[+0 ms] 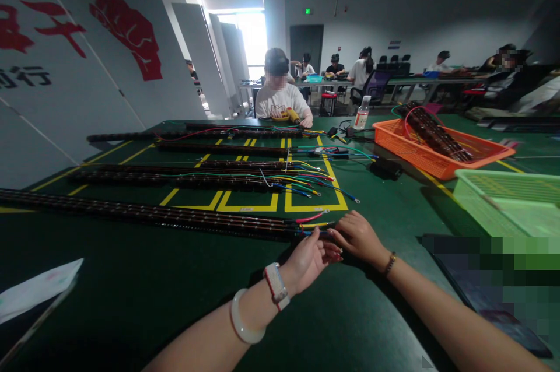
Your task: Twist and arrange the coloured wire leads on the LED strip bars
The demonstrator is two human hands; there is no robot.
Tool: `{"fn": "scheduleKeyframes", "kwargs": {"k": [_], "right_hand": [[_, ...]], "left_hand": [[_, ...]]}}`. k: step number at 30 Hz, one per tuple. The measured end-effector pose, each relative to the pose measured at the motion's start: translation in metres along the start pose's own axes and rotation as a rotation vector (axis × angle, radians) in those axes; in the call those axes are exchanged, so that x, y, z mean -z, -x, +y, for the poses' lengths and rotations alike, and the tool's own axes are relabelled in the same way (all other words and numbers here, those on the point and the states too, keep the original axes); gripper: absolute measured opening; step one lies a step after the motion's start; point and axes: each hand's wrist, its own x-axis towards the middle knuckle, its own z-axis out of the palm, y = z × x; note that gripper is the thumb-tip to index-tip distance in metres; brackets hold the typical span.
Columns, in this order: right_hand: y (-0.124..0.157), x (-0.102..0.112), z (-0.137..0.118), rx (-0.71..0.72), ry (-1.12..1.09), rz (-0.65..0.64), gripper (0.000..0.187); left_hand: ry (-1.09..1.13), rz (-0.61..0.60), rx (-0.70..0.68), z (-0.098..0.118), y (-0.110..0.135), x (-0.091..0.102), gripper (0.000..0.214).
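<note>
A long dark cable bundle lies across the near part of the table, its red, yellow and blue wire ends toward the right. My left hand, palm turned up and fingers curled, has its thumb against the blue wire just past the bundle's end. My right hand is closed, thumb and fingers pinched at the tips of the wires. The wire end between the two hands is mostly hidden. Beyond them lie more dark bundles with loose coloured wires and ring terminals.
Yellow tape marks boxes on the green table. At right stand an orange basket holding a dark bundle, a light green basket and a dark flat panel. A bottle stands farther back. A co-worker sits opposite with a yellow tool.
</note>
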Motion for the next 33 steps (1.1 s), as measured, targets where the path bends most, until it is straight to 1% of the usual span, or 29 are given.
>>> {"fn": "scheduleKeyframes", "kwargs": {"k": [4, 7, 11, 15, 24, 28, 30, 33], "right_hand": [[-0.0003, -0.0032, 0.002, -0.051, 0.054, 0.028, 0.036], [-0.0004, -0.0056, 0.0039, -0.033, 0.112, 0.013, 0.038], [-0.0009, -0.0054, 0.0044, -0.003, 0.181, -0.023, 0.04], [-0.0017, -0.0032, 0.0026, 0.004, 0.206, -0.046, 0.04], [-0.0021, -0.0052, 0.0039, -0.059, 0.241, -0.078, 0.043], [-0.0025, -0.0048, 0.0023, -0.118, 0.225, -0.068, 0.04], [-0.002, -0.0047, 0.0014, -0.164, 0.195, -0.038, 0.038], [-0.0007, -0.0062, 0.0026, -0.248, 0.048, 0.039, 0.033]], "left_hand": [[-0.086, -0.057, 0.033, -0.0015, -0.0001, 0.0012, 0.034], [-0.142, -0.091, 0.012, -0.0013, 0.0012, -0.0005, 0.028], [-0.179, -0.08, 0.001, 0.0, 0.0039, -0.0033, 0.021], [-0.214, -0.078, 0.012, 0.0007, 0.0043, -0.0029, 0.02], [-0.198, -0.075, 0.009, 0.0005, 0.0055, -0.0036, 0.016], [-0.202, -0.081, 0.003, -0.0002, 0.0055, -0.0027, 0.016], [-0.213, -0.086, 0.0, -0.0004, 0.0055, -0.0025, 0.017], [-0.233, -0.094, -0.004, -0.0003, 0.0059, -0.0031, 0.019]]}}
